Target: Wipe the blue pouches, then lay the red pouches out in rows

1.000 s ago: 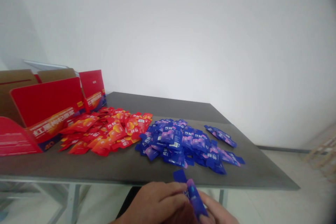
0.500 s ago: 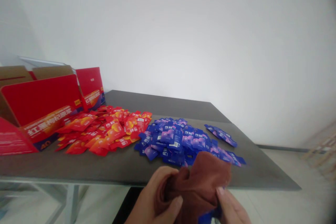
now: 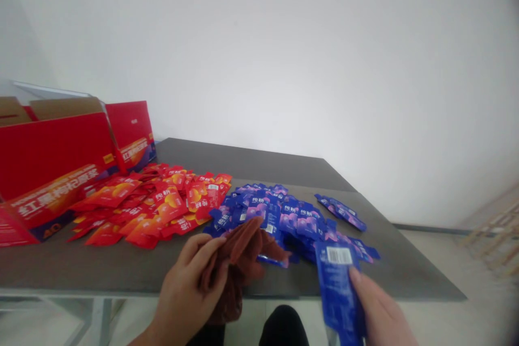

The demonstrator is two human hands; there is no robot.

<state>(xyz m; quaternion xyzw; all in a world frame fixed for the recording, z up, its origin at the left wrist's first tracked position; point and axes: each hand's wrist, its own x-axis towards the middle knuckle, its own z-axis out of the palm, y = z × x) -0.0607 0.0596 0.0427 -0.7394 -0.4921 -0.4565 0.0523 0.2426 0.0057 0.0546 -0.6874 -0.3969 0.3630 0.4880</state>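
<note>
My left hand (image 3: 184, 292) is closed on a crumpled brown cloth (image 3: 239, 259), held over the near edge of the dark table (image 3: 121, 267). My right hand (image 3: 377, 313) grips a small stack of blue sachets (image 3: 338, 292) at the lower right, barcode side up. Just beyond both hands lies a heap of blue sachets (image 3: 284, 213). To its left spreads a heap of red sachets (image 3: 154, 205).
An open red carton (image 3: 57, 167) stands at the table's left end. A short row of blue sachets (image 3: 340, 211) lies apart at the right of the heap. A white wall rises behind. Light floor and wooden slats (image 3: 494, 238) show at the right.
My hands have drawn apart: the left carried the brown cloth leftward over the table edge, the right moved right with the blue sachets, now uncovered. The view shifted slightly right.
</note>
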